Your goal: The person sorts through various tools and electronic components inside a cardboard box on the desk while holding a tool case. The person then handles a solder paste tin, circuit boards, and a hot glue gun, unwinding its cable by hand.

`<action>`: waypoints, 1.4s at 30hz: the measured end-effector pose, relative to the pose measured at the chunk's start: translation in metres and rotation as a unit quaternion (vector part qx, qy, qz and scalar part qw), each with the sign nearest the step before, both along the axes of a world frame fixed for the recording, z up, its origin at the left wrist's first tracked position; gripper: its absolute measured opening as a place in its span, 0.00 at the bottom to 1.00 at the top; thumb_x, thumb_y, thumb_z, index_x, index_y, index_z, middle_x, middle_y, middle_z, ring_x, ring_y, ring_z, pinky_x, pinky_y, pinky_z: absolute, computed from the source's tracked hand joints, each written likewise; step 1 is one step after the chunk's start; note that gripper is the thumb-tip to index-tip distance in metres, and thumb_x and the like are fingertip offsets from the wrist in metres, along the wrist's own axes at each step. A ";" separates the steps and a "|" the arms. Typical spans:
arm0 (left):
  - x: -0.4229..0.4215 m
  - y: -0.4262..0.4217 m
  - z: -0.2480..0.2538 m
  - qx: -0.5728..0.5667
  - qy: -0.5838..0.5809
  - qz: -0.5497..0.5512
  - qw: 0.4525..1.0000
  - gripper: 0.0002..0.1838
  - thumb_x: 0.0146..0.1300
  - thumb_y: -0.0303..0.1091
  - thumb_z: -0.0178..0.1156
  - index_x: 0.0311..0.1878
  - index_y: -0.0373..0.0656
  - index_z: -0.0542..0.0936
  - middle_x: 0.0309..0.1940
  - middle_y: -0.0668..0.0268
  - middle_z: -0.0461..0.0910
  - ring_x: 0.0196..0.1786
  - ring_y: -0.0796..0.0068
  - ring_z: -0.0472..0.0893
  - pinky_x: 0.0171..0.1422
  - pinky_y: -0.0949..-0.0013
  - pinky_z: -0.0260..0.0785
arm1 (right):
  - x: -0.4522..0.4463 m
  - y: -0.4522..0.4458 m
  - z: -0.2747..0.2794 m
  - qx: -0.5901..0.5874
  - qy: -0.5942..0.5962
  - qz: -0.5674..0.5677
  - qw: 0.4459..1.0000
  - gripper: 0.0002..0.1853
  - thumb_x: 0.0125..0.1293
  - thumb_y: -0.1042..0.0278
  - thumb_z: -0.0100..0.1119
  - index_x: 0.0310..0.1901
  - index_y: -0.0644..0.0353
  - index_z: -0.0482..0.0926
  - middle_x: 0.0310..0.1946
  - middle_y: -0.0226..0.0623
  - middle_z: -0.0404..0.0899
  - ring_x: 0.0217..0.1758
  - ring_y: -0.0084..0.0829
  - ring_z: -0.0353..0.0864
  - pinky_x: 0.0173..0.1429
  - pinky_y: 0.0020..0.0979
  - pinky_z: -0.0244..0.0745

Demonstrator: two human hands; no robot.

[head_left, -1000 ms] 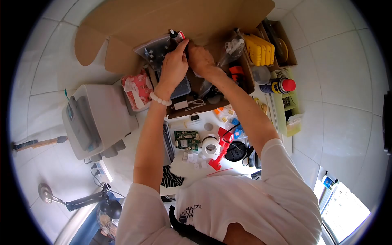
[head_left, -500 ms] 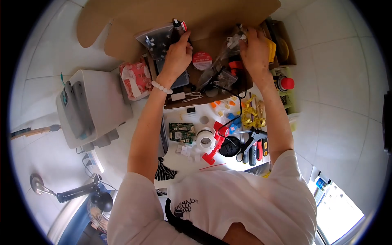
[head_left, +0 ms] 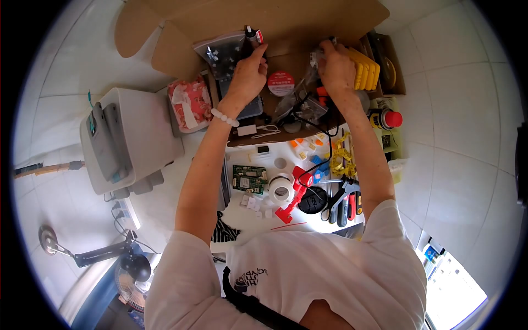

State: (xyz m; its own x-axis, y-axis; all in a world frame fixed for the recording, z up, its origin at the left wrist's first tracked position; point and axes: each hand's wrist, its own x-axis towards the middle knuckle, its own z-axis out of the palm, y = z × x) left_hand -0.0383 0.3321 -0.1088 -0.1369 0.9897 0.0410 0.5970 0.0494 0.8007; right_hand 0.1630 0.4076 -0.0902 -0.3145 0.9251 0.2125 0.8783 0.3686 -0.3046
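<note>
My left hand (head_left: 248, 76) is over the left part of an open cardboard box (head_left: 291, 25), its fingers closed around or against a dark tube (head_left: 251, 36) with a white tip and red label. A clear bag of small parts (head_left: 220, 56) lies left of the tube. My right hand (head_left: 336, 71) is at the box's right side, fingers closed at a clear plastic bag (head_left: 312, 65); its grip is partly hidden. Between my hands lies a round red and white tin (head_left: 281, 83). Black cable (head_left: 308, 118) hangs over the box's front edge.
Yellow cases (head_left: 363, 70) and a red-capped spray can (head_left: 388, 119) stand right of the box. Tissue packs (head_left: 190, 104) are on its left. Nearer lie a green circuit board (head_left: 249, 179), a white roll (head_left: 281, 190), a red clamp (head_left: 295, 195) and hand tools (head_left: 344, 206).
My right hand has moved away from my left hand to the box's right side, uncovering the round tin. Black cable now hangs over the front edge. My left hand stays by the tube.
</note>
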 end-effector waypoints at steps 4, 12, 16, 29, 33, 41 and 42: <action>-0.001 -0.001 -0.001 0.003 -0.001 -0.001 1.000 0.26 0.61 0.20 0.50 0.65 0.42 0.65 0.43 0.53 0.80 0.43 0.64 0.80 0.51 0.68 0.71 | -0.001 0.001 0.014 0.093 0.083 0.071 0.990 0.17 0.54 0.75 0.57 0.47 0.51 0.73 0.41 0.47 0.74 0.36 0.55 0.78 0.37 0.48 0.75; -0.001 0.000 0.001 -0.002 -0.021 0.002 1.000 0.27 0.60 0.21 0.53 0.64 0.41 0.66 0.43 0.53 0.80 0.43 0.67 0.81 0.49 0.70 0.71 | -0.038 0.021 0.006 0.070 0.127 0.245 0.959 0.14 0.53 0.80 0.57 0.43 0.57 0.75 0.41 0.41 0.75 0.40 0.47 0.78 0.41 0.41 0.74; -0.004 0.000 -0.001 -0.007 -0.039 0.003 0.999 0.27 0.60 0.22 0.54 0.64 0.42 0.66 0.43 0.53 0.80 0.43 0.67 0.81 0.49 0.70 0.72 | -0.049 0.030 -0.006 -0.044 0.126 0.286 0.949 0.13 0.50 0.86 0.55 0.39 0.63 0.77 0.40 0.41 0.75 0.41 0.45 0.78 0.43 0.37 0.74; -0.002 0.000 -0.001 0.004 -0.059 -0.006 0.998 0.25 0.60 0.21 0.53 0.62 0.41 0.68 0.43 0.53 0.79 0.44 0.65 0.81 0.50 0.69 0.71 | -0.071 -0.005 -0.033 0.040 0.300 0.054 0.951 0.10 0.53 0.78 0.58 0.38 0.62 0.75 0.41 0.49 0.76 0.40 0.51 0.78 0.42 0.45 0.75; -0.002 0.000 -0.002 0.012 -0.063 -0.006 0.998 0.25 0.61 0.19 0.52 0.63 0.41 0.66 0.45 0.56 0.79 0.44 0.72 0.79 0.50 0.72 0.70 | -0.082 -0.001 -0.040 -0.087 0.254 -0.002 0.963 0.08 0.55 0.69 0.58 0.35 0.62 0.75 0.31 0.52 0.79 0.37 0.55 0.78 0.42 0.47 0.74; -0.008 0.006 -0.012 0.020 -0.026 -0.044 0.999 0.18 0.61 0.18 0.50 0.54 0.37 0.75 0.38 0.61 0.81 0.41 0.76 0.79 0.46 0.74 0.71 | -0.077 0.005 -0.050 -0.125 0.359 0.060 0.923 0.06 0.54 0.73 0.56 0.33 0.64 0.77 0.32 0.52 0.79 0.39 0.54 0.78 0.44 0.45 0.74; -0.008 0.008 -0.014 -0.004 -0.067 -0.052 0.996 0.19 0.61 0.17 0.48 0.55 0.37 0.75 0.39 0.62 0.81 0.40 0.76 0.79 0.46 0.75 0.71 | -0.075 0.005 -0.047 -0.137 0.351 0.064 0.924 0.07 0.54 0.73 0.55 0.34 0.64 0.78 0.33 0.52 0.79 0.39 0.53 0.78 0.45 0.44 0.74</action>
